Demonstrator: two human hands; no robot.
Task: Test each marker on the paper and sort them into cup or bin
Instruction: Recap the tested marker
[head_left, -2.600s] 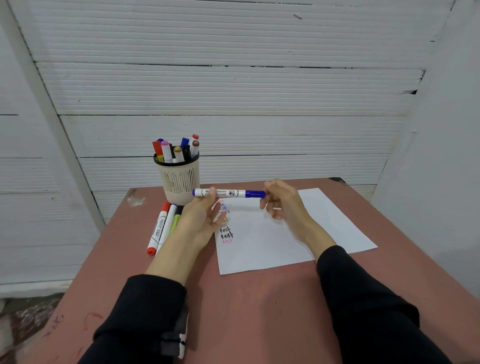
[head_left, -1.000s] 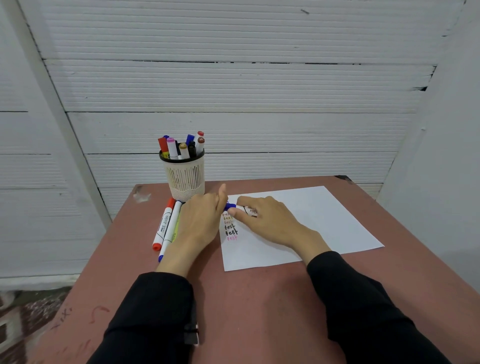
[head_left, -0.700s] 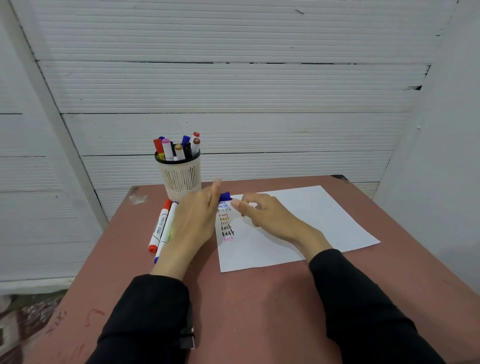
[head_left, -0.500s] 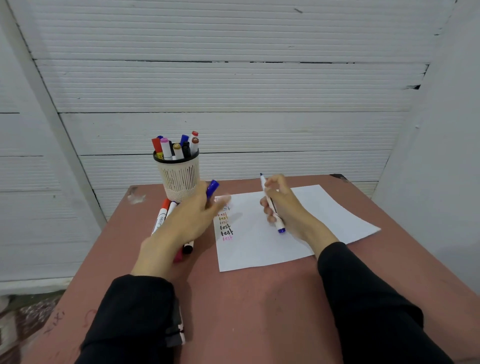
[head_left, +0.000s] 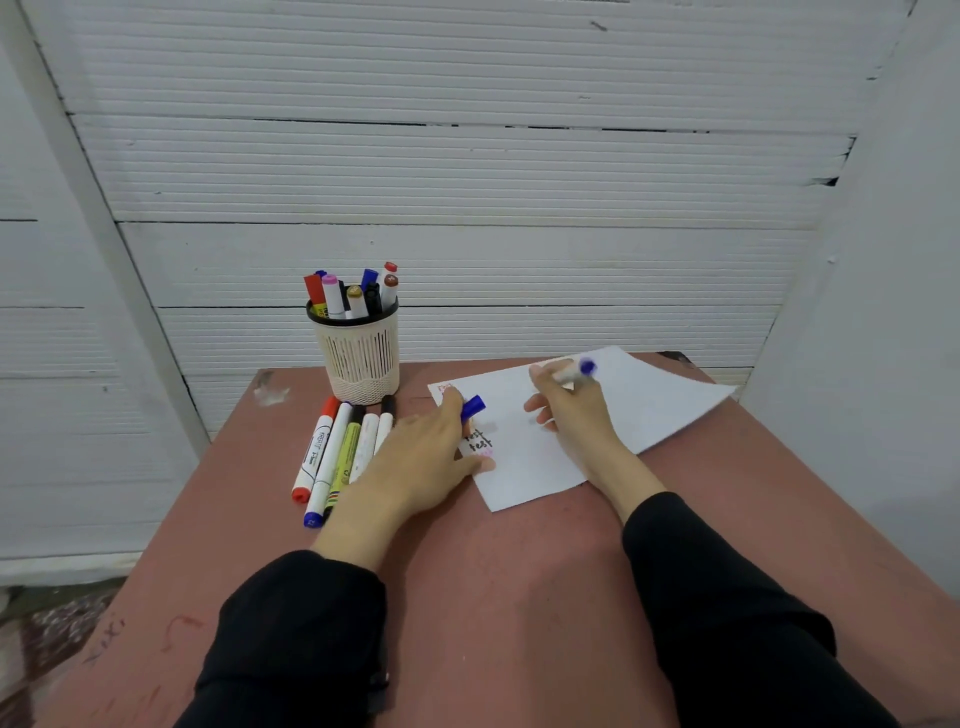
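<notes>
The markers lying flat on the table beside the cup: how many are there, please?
5, side by side left of the paper: red-capped, blue-ended, yellow-green and two white ones, partly hidden by the left hand.

The paper (head_left: 524, 467) bears the handwritten word "test" twice in black, one line above the other, just beside the fingers (head_left: 457, 415) of the left hand (head_left: 415, 462), between them and the right hand (head_left: 569, 410). Below those, by the left thumb, is a pink line too blurred to read, and beyond the left fingertips, at the sheet's far corner, a red scrawl that cannot be made out. The red-capped marker (head_left: 314, 452) lying outermost to the left of that hand carries print on its white barrel, too small to read for certain.
</notes>
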